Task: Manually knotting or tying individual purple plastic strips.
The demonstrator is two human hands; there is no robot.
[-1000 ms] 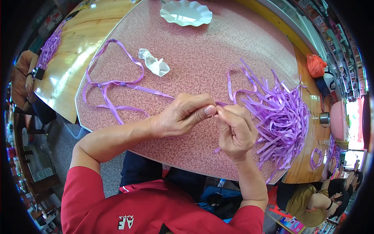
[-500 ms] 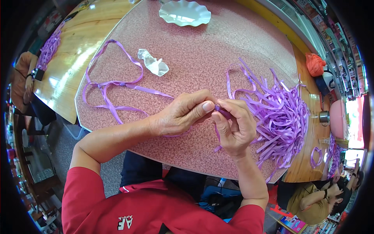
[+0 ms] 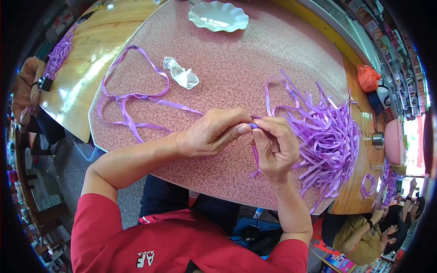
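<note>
Over the middle of the pink speckled table, my left hand (image 3: pixel 218 134) and my right hand (image 3: pixel 276 148) meet fingertip to fingertip. Both are closed in a pinch on a purple ribbon (image 3: pixel 182 107), with a small bit of it showing between the thumbs. From the left hand the ribbon runs out leftward in loose loops with a few small knots. A short end hangs below the right hand's fingers. Just right of that hand lies a large tangled heap of purple ribbons (image 3: pixel 330 139). The part inside the fists is hidden.
A crumpled clear plastic wrapper (image 3: pixel 182 75) lies beyond my left hand. Farther off stands a white scalloped dish (image 3: pixel 218 17). Along the right are a red plastic bag (image 3: pixel 368 77), a metal cup (image 3: pixel 378 139) and a pink basin (image 3: pixel 394 142). Other people sit at both sides with purple ribbons.
The fingertips have shifted slightly, and the purple bit between them has changed from a wider fold to a small tight piece. Co-workers at the sides have moved their arms.
</note>
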